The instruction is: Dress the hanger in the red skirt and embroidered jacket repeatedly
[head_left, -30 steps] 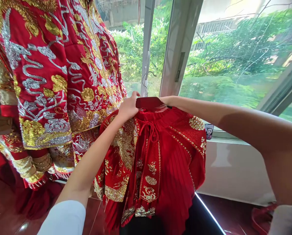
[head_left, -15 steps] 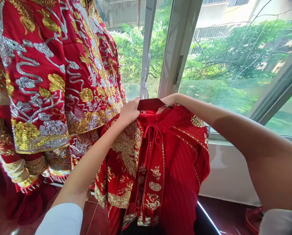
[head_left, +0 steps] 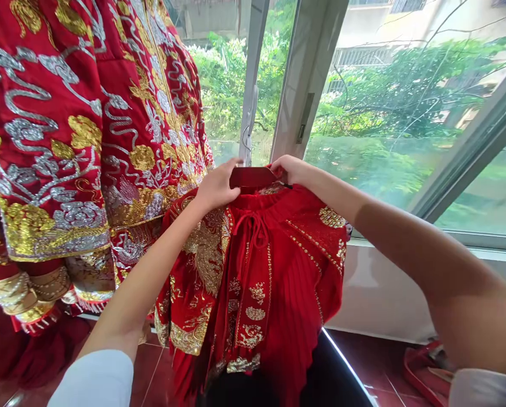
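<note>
A red pleated skirt (head_left: 274, 282) with gold embroidery hangs folded over a dark red hanger (head_left: 253, 176) with a metal hook. My left hand (head_left: 216, 186) grips the hanger's left end and the skirt's waistband. My right hand (head_left: 291, 168) is closed on the hanger's right end, fingers curled over the top. Both arms reach forward in front of the window.
A red jacket (head_left: 83, 130) with heavy gold and silver embroidery hangs at the left, close beside the skirt. A window frame (head_left: 308, 85) and white sill (head_left: 405, 246) lie behind, with trees outside. Red floor tiles (head_left: 164, 367) and a red object (head_left: 422, 367) on the floor at lower right.
The hanger and skirt have shifted slightly left and up. My right hand, earlier mostly hidden behind the hanger, now shows curled over its right end.
</note>
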The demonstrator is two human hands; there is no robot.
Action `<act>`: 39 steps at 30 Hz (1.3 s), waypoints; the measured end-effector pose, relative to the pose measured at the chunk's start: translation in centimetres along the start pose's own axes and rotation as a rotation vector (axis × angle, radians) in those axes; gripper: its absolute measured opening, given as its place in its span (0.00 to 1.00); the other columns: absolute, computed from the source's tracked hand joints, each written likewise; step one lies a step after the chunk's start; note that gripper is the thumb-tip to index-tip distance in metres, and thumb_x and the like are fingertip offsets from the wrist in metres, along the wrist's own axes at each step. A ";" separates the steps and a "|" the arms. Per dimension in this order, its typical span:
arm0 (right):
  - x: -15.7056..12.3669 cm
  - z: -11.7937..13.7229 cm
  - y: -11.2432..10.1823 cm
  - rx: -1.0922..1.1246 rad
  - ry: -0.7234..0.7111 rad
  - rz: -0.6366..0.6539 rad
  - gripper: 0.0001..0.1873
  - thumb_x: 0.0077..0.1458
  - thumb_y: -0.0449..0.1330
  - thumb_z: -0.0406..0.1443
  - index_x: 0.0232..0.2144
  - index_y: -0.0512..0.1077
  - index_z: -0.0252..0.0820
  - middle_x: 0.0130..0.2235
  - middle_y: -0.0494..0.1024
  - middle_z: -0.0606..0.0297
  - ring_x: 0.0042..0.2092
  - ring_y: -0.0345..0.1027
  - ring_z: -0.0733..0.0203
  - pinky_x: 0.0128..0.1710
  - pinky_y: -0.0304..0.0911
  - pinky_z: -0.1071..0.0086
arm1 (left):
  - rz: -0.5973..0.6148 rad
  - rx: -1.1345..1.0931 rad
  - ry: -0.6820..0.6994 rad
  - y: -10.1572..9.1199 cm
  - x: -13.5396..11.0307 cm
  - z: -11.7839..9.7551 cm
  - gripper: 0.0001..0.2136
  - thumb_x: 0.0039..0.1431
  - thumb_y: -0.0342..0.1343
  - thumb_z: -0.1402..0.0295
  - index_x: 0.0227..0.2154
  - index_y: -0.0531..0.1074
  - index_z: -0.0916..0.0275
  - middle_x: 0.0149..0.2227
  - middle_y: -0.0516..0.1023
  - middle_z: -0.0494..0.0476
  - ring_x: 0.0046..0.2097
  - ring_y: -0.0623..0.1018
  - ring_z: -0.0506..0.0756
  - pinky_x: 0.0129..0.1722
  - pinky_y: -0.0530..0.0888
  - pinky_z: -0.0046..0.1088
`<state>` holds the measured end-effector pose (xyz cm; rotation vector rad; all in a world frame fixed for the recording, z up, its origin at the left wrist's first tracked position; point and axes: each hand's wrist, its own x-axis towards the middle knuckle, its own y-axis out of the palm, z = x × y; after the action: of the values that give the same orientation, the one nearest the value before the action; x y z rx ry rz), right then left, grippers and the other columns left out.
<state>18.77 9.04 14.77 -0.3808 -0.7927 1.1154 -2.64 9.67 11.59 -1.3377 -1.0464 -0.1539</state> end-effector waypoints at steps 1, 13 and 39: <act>-0.1 0.2 0.0 0.065 0.034 0.014 0.07 0.42 0.52 0.28 0.20 0.71 0.36 0.18 0.69 0.63 0.27 0.69 0.58 0.32 0.69 0.65 | -0.043 -0.026 0.066 -0.2 0.2 -0.4 0.29 0.50 0.55 0.71 0.57 0.59 0.61 0.56 0.67 0.65 0.54 0.69 0.63 0.51 0.68 0.38; -0.8 -2.6 -2.8 0.314 -0.171 0.222 0.18 0.40 0.66 0.32 0.37 0.72 0.37 0.29 0.76 0.65 0.31 0.69 0.63 0.33 0.68 0.69 | 0.550 0.208 -0.170 2.4 11.1 -8.9 0.27 0.44 0.63 0.76 0.51 0.71 0.72 0.49 0.75 0.68 0.50 0.75 0.65 0.46 0.71 0.32; -1.5 -7.1 -5.7 0.238 -0.157 -0.297 0.14 0.47 0.63 0.33 0.39 0.72 0.40 0.37 0.78 0.63 0.41 0.68 0.60 0.46 0.65 0.63 | 0.125 -0.153 -0.081 3.6 10.3 -6.2 0.10 0.57 0.48 0.78 0.31 0.75 0.73 0.31 0.74 0.61 0.36 0.71 0.53 0.37 0.64 0.29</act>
<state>27.30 6.07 13.08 0.0260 -0.8135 0.9533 8.75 10.18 16.87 -1.5548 -1.0313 -0.0883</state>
